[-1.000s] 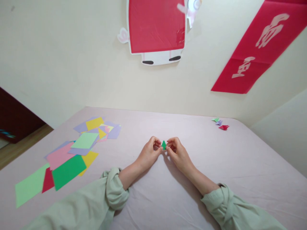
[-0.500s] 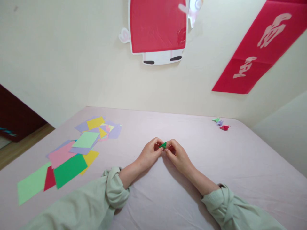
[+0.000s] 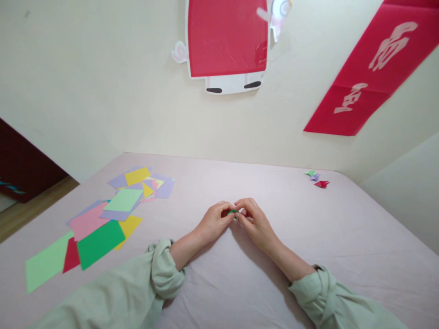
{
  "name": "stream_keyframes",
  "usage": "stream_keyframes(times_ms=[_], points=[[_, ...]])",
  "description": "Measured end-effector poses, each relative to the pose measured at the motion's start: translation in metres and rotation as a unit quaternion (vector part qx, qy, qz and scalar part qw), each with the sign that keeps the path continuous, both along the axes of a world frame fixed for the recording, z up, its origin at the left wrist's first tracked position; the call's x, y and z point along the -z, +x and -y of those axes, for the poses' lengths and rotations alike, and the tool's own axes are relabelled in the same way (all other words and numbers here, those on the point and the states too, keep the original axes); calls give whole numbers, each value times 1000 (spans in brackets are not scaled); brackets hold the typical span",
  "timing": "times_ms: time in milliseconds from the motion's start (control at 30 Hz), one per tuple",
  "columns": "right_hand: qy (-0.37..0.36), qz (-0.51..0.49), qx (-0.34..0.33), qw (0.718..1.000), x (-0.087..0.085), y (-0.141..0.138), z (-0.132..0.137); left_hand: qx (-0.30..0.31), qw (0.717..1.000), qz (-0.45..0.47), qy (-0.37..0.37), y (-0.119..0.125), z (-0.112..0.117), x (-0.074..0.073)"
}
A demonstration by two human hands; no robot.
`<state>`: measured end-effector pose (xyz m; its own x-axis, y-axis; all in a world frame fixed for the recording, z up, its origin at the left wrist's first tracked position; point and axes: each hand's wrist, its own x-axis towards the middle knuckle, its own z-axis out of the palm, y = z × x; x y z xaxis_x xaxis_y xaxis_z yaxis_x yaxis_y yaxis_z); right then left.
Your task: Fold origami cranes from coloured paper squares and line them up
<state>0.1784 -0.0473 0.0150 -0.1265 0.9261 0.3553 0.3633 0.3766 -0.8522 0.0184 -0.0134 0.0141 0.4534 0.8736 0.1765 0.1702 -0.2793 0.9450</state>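
Note:
A small piece of folded green paper (image 3: 233,212) is pinched between my two hands above the middle of the table; most of it is hidden by my fingers. My left hand (image 3: 217,220) grips its left side with thumb and forefinger. From the right, my right hand (image 3: 254,220) has its thumb and fingertips closed on the other side of the paper. The exact folded shape cannot be made out.
Loose coloured sheets overlap at the left, among them a dark green sheet (image 3: 101,244) and a pink sheet (image 3: 89,220). At the far right lie three small folded paper figures: light green (image 3: 309,172), purple (image 3: 315,177) and red (image 3: 321,184). A wall stands behind the table (image 3: 219,288).
The green paper has tilted flatter and less of it shows between my fingers. The fingers of my right hand have shifted slightly over it.

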Motion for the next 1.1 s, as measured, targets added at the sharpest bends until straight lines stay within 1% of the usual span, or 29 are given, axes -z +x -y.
stream_keyframes(times_ms=[67,133,233,333,433,533,700,767,900,1100], points=[[-21,-14,12,1000,1,0,0,-5,1000,-9,7,0,1,-2],[-48,-43,20,998,2,1,0,-13,1000,2,-5,1,2,-2],[-71,-68,24,995,4,2,0,-37,995,51,-71,2,2,-2],[-46,-24,30,998,4,2,0,-73,984,98,-128,2,0,-1],[5,19,20,1000,2,1,1,-93,982,94,-132,1,-2,-1],[30,18,5,999,-1,2,1,-80,986,73,-128,-2,-4,-2],[37,29,-10,999,-1,6,1,-39,988,61,-139,-4,-4,-4],[39,42,-9,998,-1,7,1,-36,987,68,-145,-4,-4,-3],[34,50,-12,998,-3,6,3,-55,985,92,-138,-4,-5,1],[24,57,-30,998,-7,4,4,-39,988,71,-130,-4,-4,-1]])
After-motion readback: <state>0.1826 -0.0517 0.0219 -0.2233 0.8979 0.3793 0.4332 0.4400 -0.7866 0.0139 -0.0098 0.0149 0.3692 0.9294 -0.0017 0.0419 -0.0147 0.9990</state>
